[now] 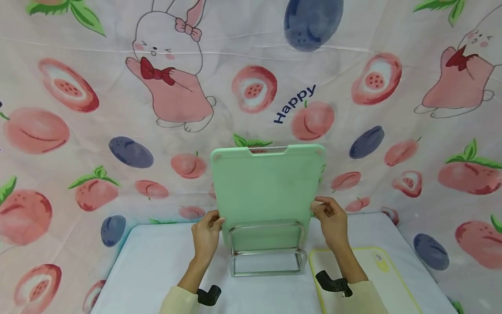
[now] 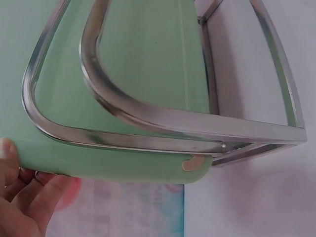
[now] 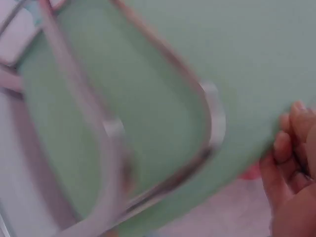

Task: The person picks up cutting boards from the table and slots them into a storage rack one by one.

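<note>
A green cutting board (image 1: 266,187) stands upright in a metal rack (image 1: 268,252), leaning back a little, with a handle cutout along its top edge. My left hand (image 1: 206,233) pinches the board's left edge between thumb and fingers. On the opposite edge, my right hand (image 1: 331,220) pinches the board, slightly higher up. In the left wrist view, the lower corner of the board lies behind the rack's bent bars (image 2: 163,118), near the base. The right wrist view is blurred; fingers (image 3: 284,145) show at the board's edge there.
A white cutting board with a yellow rim (image 1: 376,270) lies flat on the table at the right, under my right forearm. White cloth covers the table (image 1: 157,257). Behind it hangs a curtain (image 1: 243,43) printed with fruit and rabbits.
</note>
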Tool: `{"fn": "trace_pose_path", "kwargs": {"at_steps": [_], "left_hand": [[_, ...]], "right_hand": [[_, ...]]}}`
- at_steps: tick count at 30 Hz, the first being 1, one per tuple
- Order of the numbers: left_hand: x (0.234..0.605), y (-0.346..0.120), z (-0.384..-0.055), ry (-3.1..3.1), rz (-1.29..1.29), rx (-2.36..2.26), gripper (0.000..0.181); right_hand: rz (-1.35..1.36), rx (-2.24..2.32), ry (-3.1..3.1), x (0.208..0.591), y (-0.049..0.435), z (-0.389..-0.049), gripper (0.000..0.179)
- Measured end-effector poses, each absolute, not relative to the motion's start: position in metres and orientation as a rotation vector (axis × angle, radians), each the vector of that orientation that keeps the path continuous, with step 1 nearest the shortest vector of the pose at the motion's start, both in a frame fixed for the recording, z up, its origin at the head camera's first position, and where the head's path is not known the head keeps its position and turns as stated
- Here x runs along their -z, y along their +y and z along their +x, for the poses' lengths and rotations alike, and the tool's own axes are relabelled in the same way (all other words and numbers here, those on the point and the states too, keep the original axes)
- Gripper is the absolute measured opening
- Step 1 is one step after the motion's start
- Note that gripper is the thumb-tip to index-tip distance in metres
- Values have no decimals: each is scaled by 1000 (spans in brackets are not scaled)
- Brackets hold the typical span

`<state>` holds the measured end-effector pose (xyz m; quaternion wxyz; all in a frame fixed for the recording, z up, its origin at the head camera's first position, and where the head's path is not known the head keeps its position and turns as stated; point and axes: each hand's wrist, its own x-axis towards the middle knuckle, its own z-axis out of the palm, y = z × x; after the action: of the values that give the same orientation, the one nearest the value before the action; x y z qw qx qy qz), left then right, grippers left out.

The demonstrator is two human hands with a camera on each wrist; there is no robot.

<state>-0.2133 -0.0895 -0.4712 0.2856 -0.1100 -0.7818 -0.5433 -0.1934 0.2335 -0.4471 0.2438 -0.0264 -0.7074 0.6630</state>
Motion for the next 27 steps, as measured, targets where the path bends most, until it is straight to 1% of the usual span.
{"fn": "trace_pose_path", "kwargs": {"at_steps": [4,9,12,18,27], "left_hand": [[473,-90,-216,-2074,-323,1446,14],[472,-89,-220,-2081,-337,1408,14],[472,-88,-222,-2106,-317,1401,14],[471,-85,-227,-2144,-260,1436,14],[466,-84,-229,-2165,-199,1483,15]], "right_hand": [[-49,-1833,-1946,449,232,-197,26],[-78,-1892,-1826,449,231,-202,21],[-97,-1914,-1798,449,231,-204,19],[-109,-1863,-1826,450,230,-208,24],[-165,-1803,-1903,447,225,-211,26]]}}
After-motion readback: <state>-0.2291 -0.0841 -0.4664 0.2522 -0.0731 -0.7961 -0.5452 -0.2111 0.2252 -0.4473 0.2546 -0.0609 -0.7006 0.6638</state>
